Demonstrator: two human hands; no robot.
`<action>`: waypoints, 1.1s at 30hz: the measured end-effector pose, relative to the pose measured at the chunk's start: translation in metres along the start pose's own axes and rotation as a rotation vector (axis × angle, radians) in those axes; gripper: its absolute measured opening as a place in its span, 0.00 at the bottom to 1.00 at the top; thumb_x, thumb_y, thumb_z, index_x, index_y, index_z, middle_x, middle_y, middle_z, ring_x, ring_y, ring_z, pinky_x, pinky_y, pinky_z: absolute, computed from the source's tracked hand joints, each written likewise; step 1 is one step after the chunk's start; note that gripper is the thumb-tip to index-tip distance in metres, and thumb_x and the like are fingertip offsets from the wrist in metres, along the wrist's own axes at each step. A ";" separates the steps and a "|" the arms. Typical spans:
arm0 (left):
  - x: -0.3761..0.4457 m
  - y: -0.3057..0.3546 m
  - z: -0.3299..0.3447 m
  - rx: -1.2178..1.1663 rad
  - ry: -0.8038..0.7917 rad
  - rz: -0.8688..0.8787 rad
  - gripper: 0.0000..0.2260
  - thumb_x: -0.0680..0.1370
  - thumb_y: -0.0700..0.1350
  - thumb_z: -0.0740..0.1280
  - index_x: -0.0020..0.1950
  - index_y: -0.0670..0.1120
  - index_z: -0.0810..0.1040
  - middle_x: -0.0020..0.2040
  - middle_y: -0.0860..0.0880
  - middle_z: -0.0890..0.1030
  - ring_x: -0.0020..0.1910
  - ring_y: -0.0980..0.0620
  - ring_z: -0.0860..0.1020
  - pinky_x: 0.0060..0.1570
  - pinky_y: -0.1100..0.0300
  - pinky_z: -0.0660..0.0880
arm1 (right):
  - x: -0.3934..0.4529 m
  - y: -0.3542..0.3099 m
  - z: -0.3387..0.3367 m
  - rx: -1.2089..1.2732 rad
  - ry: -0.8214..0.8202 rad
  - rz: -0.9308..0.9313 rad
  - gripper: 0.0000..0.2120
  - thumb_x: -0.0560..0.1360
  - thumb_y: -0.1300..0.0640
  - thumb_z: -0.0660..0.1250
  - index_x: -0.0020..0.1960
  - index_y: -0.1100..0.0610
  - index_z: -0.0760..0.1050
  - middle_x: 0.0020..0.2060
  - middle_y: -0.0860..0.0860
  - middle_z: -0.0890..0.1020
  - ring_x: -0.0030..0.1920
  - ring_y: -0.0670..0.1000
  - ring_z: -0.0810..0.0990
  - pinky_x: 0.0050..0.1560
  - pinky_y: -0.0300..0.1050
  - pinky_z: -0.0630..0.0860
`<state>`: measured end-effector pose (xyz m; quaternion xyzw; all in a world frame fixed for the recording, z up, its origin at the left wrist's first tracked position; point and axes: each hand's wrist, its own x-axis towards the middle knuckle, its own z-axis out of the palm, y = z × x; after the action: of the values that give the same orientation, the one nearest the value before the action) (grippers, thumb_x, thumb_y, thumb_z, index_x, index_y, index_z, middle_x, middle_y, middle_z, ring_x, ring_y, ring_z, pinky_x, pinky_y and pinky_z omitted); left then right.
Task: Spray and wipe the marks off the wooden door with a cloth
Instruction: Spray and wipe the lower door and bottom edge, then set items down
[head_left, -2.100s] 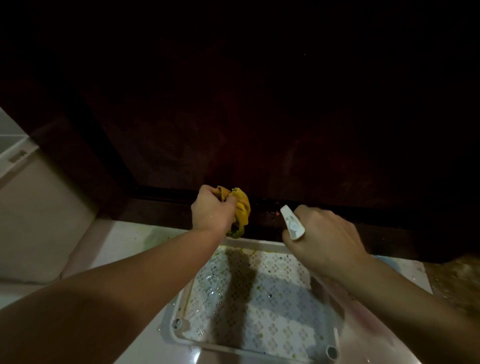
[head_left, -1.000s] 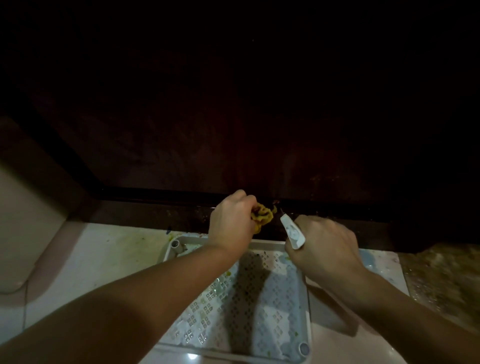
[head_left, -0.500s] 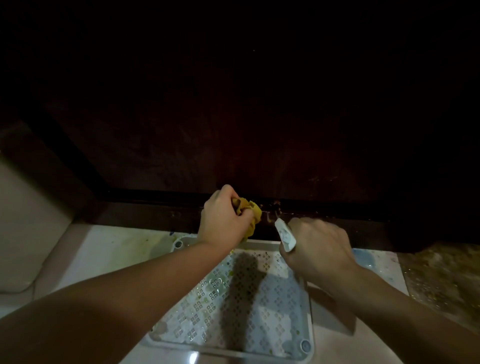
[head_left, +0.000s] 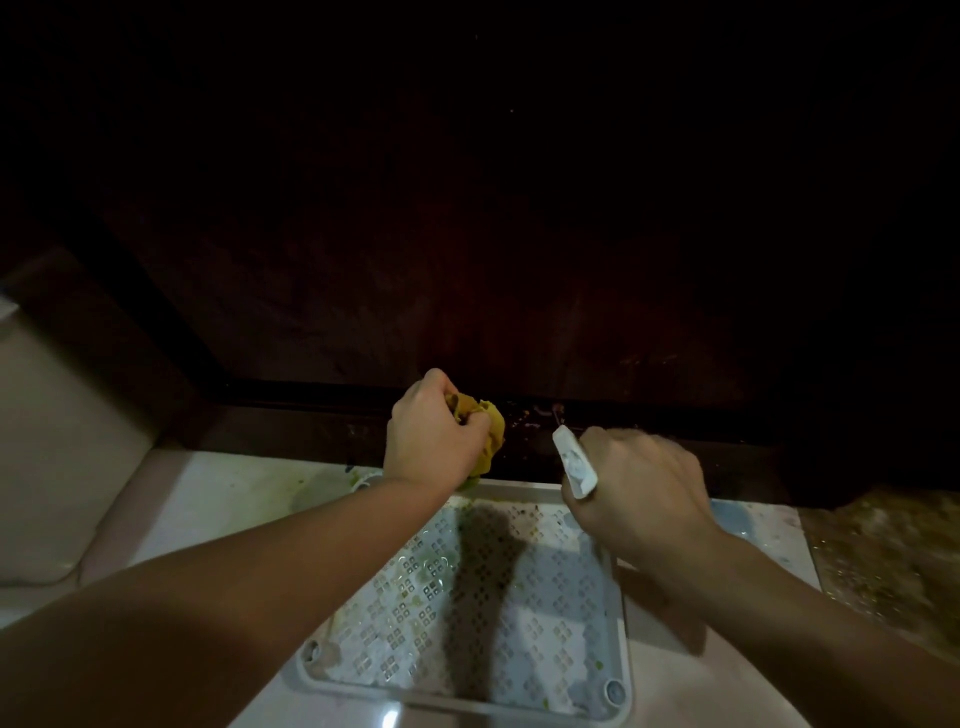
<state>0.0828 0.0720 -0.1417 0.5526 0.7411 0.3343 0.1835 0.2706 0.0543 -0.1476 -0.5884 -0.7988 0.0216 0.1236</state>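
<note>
- The left hand (head_left: 434, 434) is curled into a fist around a bunched yellow cloth (head_left: 488, 431), whose crumpled, soft folds bulge out past the knuckles on the right.
- The cloth is pressed against the low strip at the foot of the wooden door (head_left: 467, 291), a dark reddish-brown panel with a faint vertical grain and a dull sheen.
- Small pale specks and smears (head_left: 535, 415) dot the bottom edge of the door just right of the cloth.
- The right hand (head_left: 641, 493) grips a spray bottle; only its white plastic nozzle head (head_left: 573, 461), long and flat-sided, sticks out between the fingers, pointing at the door's base. The bottle's body is hidden by the hand.
- Below both hands lies a square white plastic tray (head_left: 618, 623) with rounded corners and a perforated, diamond-patterned surface, flecked with green bits.
- The tray sits on a glossy pale tiled floor (head_left: 218, 514), stained greenish near the left wrist.
- At far right lies a rough, speckled brown surface (head_left: 883, 551).
</note>
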 end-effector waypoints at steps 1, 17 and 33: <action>0.000 -0.002 -0.002 0.005 0.005 -0.008 0.08 0.72 0.45 0.69 0.41 0.49 0.69 0.40 0.49 0.75 0.38 0.49 0.76 0.39 0.49 0.77 | 0.000 0.000 -0.001 0.011 0.001 0.018 0.10 0.73 0.46 0.63 0.40 0.48 0.64 0.32 0.44 0.69 0.33 0.48 0.67 0.33 0.43 0.58; 0.000 0.019 0.037 -0.087 0.117 -0.159 0.02 0.76 0.44 0.70 0.43 0.48 0.80 0.39 0.50 0.76 0.38 0.55 0.71 0.40 0.60 0.70 | -0.004 0.001 0.008 0.105 -0.069 0.043 0.09 0.73 0.46 0.64 0.46 0.49 0.67 0.38 0.45 0.72 0.37 0.48 0.72 0.37 0.44 0.67; -0.026 -0.001 0.050 0.084 -0.252 0.157 0.11 0.70 0.41 0.71 0.37 0.52 0.69 0.40 0.52 0.74 0.38 0.53 0.74 0.34 0.62 0.67 | -0.013 0.029 -0.001 0.080 -0.080 0.121 0.13 0.71 0.42 0.68 0.44 0.48 0.66 0.34 0.43 0.73 0.33 0.47 0.69 0.30 0.42 0.58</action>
<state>0.1224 0.0614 -0.1805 0.6539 0.6798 0.2442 0.2252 0.3014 0.0506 -0.1542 -0.6290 -0.7645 0.0842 0.1136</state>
